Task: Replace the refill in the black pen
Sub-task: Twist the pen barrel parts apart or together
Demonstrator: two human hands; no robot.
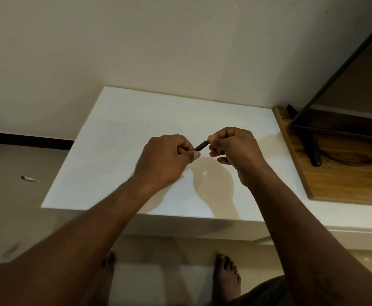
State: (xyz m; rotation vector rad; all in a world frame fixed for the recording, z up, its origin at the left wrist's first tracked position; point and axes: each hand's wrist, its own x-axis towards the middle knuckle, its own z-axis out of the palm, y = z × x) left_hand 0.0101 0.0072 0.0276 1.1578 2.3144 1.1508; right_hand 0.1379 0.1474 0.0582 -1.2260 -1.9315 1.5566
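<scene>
Nearest the camera, at 6 o'clock, the person's bare feet (226, 274) are standing on the floor, and both forearms are reaching over the white table (136, 120). Above its middle, the left hand (165, 160) is curling round the lower end of the black pen (201, 145), with the thumb pressing along its side. The right hand (236, 151) is pinching the upper end between thumb and forefinger, its other fingers hanging loosely curled. The pen is being held in the air above the tabletop, slanting from 8 o'clock to 2 o'clock, and only a short black stretch is showing between the hands.

This is looking like the opening of the barrel. The left hand should be holding steady while the right is twisting gently and pulling along the pen's line, so that small parts are not springing away. The barrel is the only holder showing; whether a refill is sitting inside cannot be told.

Farther off, at 3 o'clock, a wooden shelf (335, 177) is carrying a black frame (335, 127) and a cable (346, 161).
</scene>
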